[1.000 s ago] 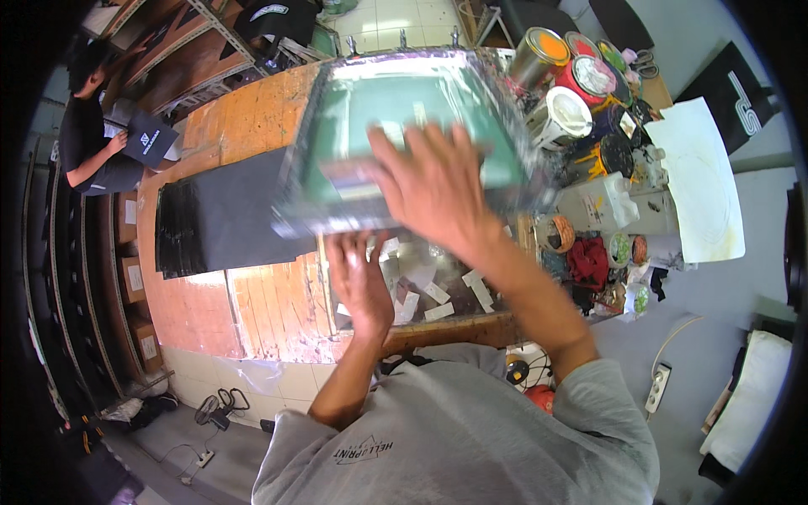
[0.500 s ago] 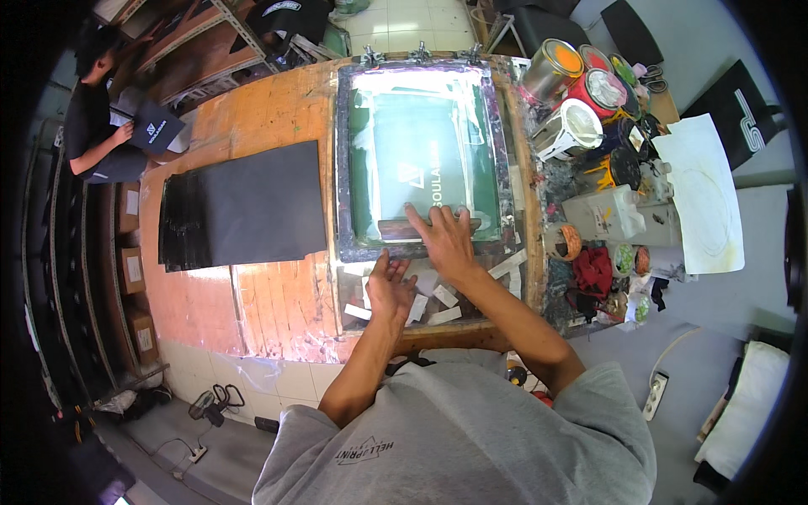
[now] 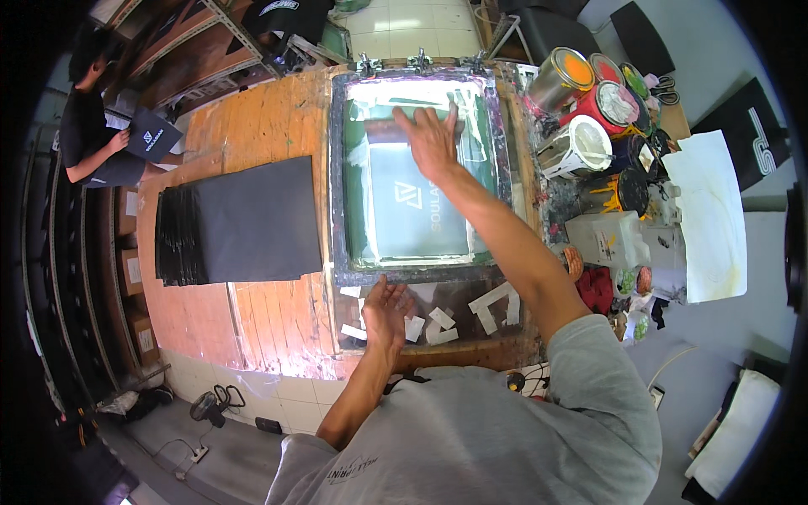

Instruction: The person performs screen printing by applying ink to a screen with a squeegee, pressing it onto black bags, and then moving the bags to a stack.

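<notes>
A screen-printing frame (image 3: 339, 168) with a green mesh lies flat on the table, a pale logo and lettering showing in its middle. My right hand (image 3: 433, 143) reaches over to the mesh's far end. Its fingers press on a squeegee (image 3: 383, 131), a dark bar lying crosswise and partly hidden under the hand. At the near edge of the frame is my left hand (image 3: 386, 313), palm partly turned up, half-curled fingers apart, fingertips touching the edge from below. Metal clamps (image 3: 419, 61) hold the frame's far side.
To the left lies a stack of black sheets (image 3: 252, 220). White tape strips (image 3: 440, 320) lie on the board before the frame. Ink cans (image 3: 562, 77), a white tub (image 3: 581, 145) and plastic jugs (image 3: 608, 240) crowd the right side. A person (image 3: 93, 126) at far left holds a dark printed sheet.
My right hand has slid the squeegee from the near end of the mesh to its far end. My left hand has stayed at the frame's near edge. The view has shifted slightly.
</notes>
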The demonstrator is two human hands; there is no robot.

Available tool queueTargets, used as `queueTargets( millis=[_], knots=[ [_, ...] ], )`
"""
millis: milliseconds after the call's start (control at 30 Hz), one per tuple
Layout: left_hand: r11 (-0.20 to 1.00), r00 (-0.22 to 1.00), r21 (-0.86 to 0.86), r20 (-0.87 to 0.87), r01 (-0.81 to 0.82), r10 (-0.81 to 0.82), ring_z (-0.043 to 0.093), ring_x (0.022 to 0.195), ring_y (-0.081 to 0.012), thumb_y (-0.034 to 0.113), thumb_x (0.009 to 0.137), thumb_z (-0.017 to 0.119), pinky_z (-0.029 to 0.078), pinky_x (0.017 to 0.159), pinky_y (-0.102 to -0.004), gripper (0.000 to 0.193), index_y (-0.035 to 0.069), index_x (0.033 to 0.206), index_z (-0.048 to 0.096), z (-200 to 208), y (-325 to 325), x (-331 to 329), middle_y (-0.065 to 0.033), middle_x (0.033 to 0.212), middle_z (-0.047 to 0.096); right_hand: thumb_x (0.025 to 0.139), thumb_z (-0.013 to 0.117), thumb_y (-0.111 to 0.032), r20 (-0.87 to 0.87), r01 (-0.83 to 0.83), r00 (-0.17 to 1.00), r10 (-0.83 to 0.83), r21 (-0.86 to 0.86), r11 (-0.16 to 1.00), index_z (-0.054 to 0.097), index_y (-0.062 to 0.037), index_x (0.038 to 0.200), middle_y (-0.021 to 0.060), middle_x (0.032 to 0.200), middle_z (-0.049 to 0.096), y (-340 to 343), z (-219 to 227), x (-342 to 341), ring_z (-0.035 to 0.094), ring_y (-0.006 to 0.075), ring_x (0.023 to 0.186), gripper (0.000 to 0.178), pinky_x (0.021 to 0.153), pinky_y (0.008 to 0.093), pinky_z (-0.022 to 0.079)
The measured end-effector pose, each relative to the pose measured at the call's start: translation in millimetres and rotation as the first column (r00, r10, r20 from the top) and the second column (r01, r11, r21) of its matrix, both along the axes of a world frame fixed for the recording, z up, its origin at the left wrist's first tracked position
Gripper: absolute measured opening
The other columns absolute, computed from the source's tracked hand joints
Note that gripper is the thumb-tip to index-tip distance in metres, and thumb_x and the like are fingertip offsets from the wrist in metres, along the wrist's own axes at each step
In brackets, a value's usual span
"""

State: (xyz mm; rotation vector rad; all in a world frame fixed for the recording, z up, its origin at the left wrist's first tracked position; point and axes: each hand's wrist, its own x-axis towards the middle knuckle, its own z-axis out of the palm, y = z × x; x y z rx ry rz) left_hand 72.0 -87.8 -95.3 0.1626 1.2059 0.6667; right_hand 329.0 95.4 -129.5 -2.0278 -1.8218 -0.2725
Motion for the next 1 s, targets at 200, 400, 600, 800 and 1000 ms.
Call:
queueTargets(
  millis=[200,400,600,800,1000],
  knots=[
    [1.000,1.000,-0.021,-0.001,0.000,0.000,0.034,0.147,-0.0413,0.040,0.099,0.063,0.033,0.115,-0.0622,0.091,0.001,0.162,0.009,-1,1,-3,-0.0295,0.159,0.019,0.086,0.063,0.005,-0.089,0.028,0.995,-0.052,-0.258,0.966,0.055,-0.0214,0.146,0.0100,0.109,0.064,51,9,47,0.059,0.0273,0.109,0.066,0.109,0.0557,0.032],
    [1.000,1.000,-0.003,-0.002,-0.019,0.019,0.044,0.135,-0.0375,0.037,0.098,0.067,0.039,0.111,-0.0616,0.061,0.003,0.139,0.037,-8,-1,-8,-0.0224,0.137,0.040,0.089,0.057,0.004,0.094,0.196,0.978,-0.186,-0.107,0.975,0.054,-0.0220,0.148,0.0120,0.113,0.064,51,10,79,0.058,0.0273,0.114,0.064,0.096,0.0493,0.038],
    [0.997,0.999,0.077,0.031,-0.011,0.008,0.052,0.120,-0.0336,0.035,0.095,0.072,0.044,0.105,-0.0596,0.043,0.008,0.118,0.047,-9,6,-7,-0.0132,0.117,0.050,0.087,0.054,0.007,0.081,0.039,0.996,-0.029,-0.126,0.991,0.057,-0.0209,0.144,0.0099,0.105,0.062,40,12,40,0.058,0.0264,0.109,0.063,0.091,0.0486,0.037],
    [0.993,0.998,0.118,0.065,-0.029,0.022,0.062,0.105,-0.0288,0.033,0.095,0.074,0.045,0.097,-0.0517,0.036,0.011,0.110,0.051,4,11,-8,-0.0082,0.105,0.059,0.085,0.055,0.006,-0.021,-0.083,0.996,0.081,-0.114,0.990,0.056,-0.0217,0.145,0.0069,0.096,0.057,-93,51,-36,0.056,0.0255,0.099,0.066,0.085,0.0465,0.035],
    [0.984,0.991,0.172,0.133,-0.044,0.021,0.068,0.097,-0.0259,0.031,0.097,0.072,0.046,0.093,-0.0451,0.028,0.011,0.109,0.057,30,19,-9,-0.0064,0.094,0.065,0.091,0.062,-0.009,-0.060,-0.109,0.993,0.101,-0.142,0.984,0.052,-0.0179,0.151,0.0056,0.095,0.051,-194,105,-95,0.050,0.0247,0.094,0.062,0.084,0.0483,0.034]
  ],
)
